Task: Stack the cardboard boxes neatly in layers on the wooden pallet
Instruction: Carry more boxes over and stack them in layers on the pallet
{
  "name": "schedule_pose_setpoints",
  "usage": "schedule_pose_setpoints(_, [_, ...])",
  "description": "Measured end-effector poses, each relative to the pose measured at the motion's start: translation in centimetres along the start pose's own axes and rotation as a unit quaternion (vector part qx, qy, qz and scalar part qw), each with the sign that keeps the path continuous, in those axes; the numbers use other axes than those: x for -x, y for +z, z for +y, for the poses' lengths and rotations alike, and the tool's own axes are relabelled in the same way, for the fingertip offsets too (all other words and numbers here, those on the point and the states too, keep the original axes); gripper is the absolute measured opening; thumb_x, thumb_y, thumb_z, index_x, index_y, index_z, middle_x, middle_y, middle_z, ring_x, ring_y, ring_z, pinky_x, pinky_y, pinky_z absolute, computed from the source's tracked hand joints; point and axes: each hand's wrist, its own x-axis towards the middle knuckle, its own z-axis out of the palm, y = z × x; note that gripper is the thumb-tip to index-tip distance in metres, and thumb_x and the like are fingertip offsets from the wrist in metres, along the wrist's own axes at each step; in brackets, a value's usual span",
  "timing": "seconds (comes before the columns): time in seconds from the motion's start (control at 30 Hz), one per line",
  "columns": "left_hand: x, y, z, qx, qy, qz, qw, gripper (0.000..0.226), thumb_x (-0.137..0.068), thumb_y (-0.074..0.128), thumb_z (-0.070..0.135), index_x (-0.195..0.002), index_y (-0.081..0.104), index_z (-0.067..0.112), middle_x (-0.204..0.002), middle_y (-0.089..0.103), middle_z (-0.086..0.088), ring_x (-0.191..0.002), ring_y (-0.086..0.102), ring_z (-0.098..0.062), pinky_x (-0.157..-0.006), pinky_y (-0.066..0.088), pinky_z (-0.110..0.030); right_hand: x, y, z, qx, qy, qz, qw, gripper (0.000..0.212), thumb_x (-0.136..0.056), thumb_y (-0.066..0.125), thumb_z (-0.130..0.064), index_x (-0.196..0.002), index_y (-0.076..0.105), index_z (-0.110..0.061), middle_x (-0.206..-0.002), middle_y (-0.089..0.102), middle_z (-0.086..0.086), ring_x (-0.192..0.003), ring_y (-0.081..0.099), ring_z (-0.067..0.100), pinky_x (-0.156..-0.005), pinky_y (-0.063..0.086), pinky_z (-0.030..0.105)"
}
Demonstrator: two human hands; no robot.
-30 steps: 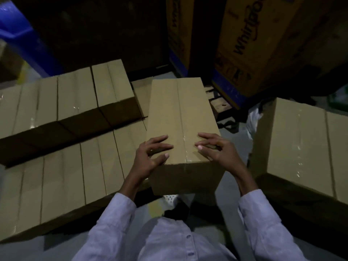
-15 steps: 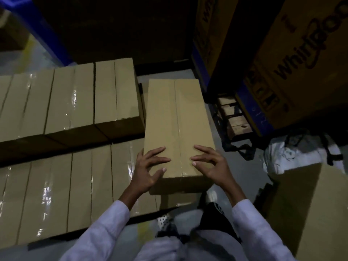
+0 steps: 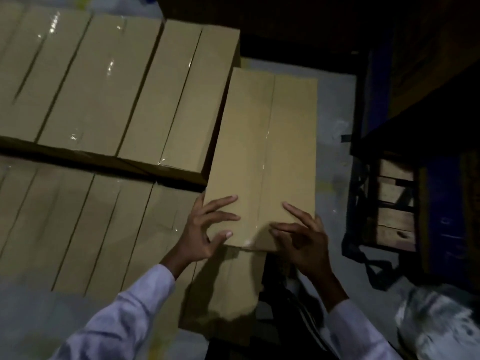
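Observation:
A long taped cardboard box [image 3: 265, 141] lies lengthwise at the right end of the upper row of boxes [image 3: 104, 81], its left side against that row. It sits over the lower layer of boxes [image 3: 78, 229], and its near end sticks out above a lower box [image 3: 226, 289]. My left hand [image 3: 200, 229] rests on the box's near left corner, fingers spread flat on top. My right hand [image 3: 304, 242] touches the near right part of the top with its fingertips. The pallet under the stack is hidden.
Grey floor [image 3: 335, 152] runs along the right of the stack. Beyond it stand dark racking and the wooden blocks of another pallet [image 3: 394, 216], strapped in black. A white plastic bag [image 3: 439, 323] lies at the lower right.
The box has moved left and forward until it sits tight against the upper row. My view has swung left and down, and the large printed boxes have left the frame.

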Motion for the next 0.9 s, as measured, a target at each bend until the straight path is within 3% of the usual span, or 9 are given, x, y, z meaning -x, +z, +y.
schedule_pose_setpoints(0.13, [-2.7,-0.2,-4.1,-0.038,-0.005,0.037,0.999,0.029,-0.083,0.082,0.015,-0.112,0.081,0.014,-0.145,0.067,-0.003,-0.134,0.064,-0.020,-0.129,0.018,-0.058,-3.2,2.9,3.3,0.017,0.011,-0.014,1.000,0.014,-0.091,0.089,-0.029,-0.100,0.085,-0.038,-0.153,0.060,-0.018,-0.128,0.066,0.011,-0.126,0.024,0.051])
schedule_pose_setpoints(0.23, [-2.6,0.3,-6.8,-0.054,-0.065,0.082,0.993,0.030,-0.083,0.084,0.003,-0.110,0.083,0.016,-0.125,0.078,0.005,-0.122,0.071,-0.013,-0.126,0.032,-0.057,-4.8,5.4,6.4,0.042,0.019,-0.047,0.998,0.005,-0.096,0.082,-0.043,-0.101,0.082,-0.045,-0.156,0.055,-0.023,-0.126,0.066,0.021,-0.119,0.030,0.065])
schedule_pose_setpoints(0.3, [-1.7,1.2,-7.0,-0.030,-0.162,0.149,0.975,0.031,-0.084,0.082,-0.005,-0.106,0.084,0.018,-0.114,0.080,0.007,-0.124,0.069,-0.013,-0.120,0.044,-0.053,-5.3,6.4,7.4,0.041,0.012,-0.068,0.997,0.008,-0.099,0.078,-0.044,-0.105,0.081,-0.046,-0.160,0.052,-0.021,-0.132,0.063,0.026,-0.118,0.029,0.068])
schedule_pose_setpoints(0.43, [0.1,2.6,-4.7,0.077,-0.380,0.319,0.864,0.030,-0.089,0.073,-0.005,-0.099,0.083,0.021,-0.097,0.081,0.008,-0.098,0.077,-0.012,-0.094,0.063,-0.049,-5.9,6.5,7.7,0.050,0.022,-0.080,0.995,0.032,-0.097,0.077,-0.036,-0.128,0.075,-0.045,-0.176,0.027,-0.009,-0.156,0.040,0.026,-0.126,0.024,0.065])
schedule_pose_setpoints(0.53, [1.6,3.3,-5.2,0.129,-0.496,0.349,0.785,0.023,-0.085,0.079,0.014,-0.098,0.080,0.033,-0.097,0.080,0.010,-0.094,0.076,-0.015,-0.087,0.065,-0.051,-6.2,5.3,5.4,0.018,0.134,-0.064,0.989,0.078,-0.085,0.092,-0.031,-0.154,0.055,-0.035,-0.178,0.004,0.001,-0.157,0.014,-0.005,-0.126,0.033,0.039])
schedule_pose_setpoints(0.6, [1.6,3.3,-5.4,0.187,-0.549,0.340,0.740,0.025,-0.080,0.086,0.025,-0.101,0.077,0.034,-0.101,0.080,0.001,-0.087,0.077,-0.022,-0.078,0.067,-0.051,-6.1,5.4,4.9,0.029,0.230,-0.039,0.972,0.108,-0.074,0.099,-0.039,-0.162,0.039,-0.024,-0.171,0.010,0.009,-0.145,0.018,-0.010,-0.119,0.030,0.026])
schedule_pose_setpoints(0.67, [1.2,3.2,-4.8,0.275,-0.580,0.327,0.694,0.032,-0.086,0.087,0.020,-0.114,0.074,0.025,-0.102,0.079,-0.013,-0.074,0.074,-0.029,-0.064,0.067,-0.045,-5.9,5.6,5.1,0.019,0.313,-0.037,0.949,0.126,-0.063,0.101,-0.059,-0.163,0.033,-0.022,-0.165,0.030,0.007,-0.147,0.035,0.012,-0.123,0.036,0.035])
schedule_pose_setpoints(0.73, [0.7,3.5,-4.4,0.350,-0.582,0.317,0.661,0.033,-0.092,0.083,0.015,-0.122,0.069,0.018,-0.101,0.078,-0.022,-0.071,0.069,-0.032,-0.062,0.066,-0.044,-5.4,6.1,6.6,-0.002,0.347,-0.027,0.937,0.125,-0.057,0.096,-0.074,-0.159,0.037,-0.032,-0.157,0.049,0.001,-0.141,0.052,0.021,-0.117,0.048,0.047])
schedule_pose_setpoints(0.9, [0.4,5.0,-6.2,0.309,-0.584,0.386,0.644,0.040,-0.094,0.081,0.010,-0.132,0.068,0.010,-0.100,0.078,-0.024,-0.069,0.073,-0.031,-0.064,0.067,-0.042,-5.8,6.9,8.3,-0.053,0.346,-0.020,0.936,0.108,-0.066,0.096,-0.062,-0.156,0.041,-0.040,-0.153,0.056,-0.005,-0.137,0.059,0.019,-0.112,0.052,0.052])
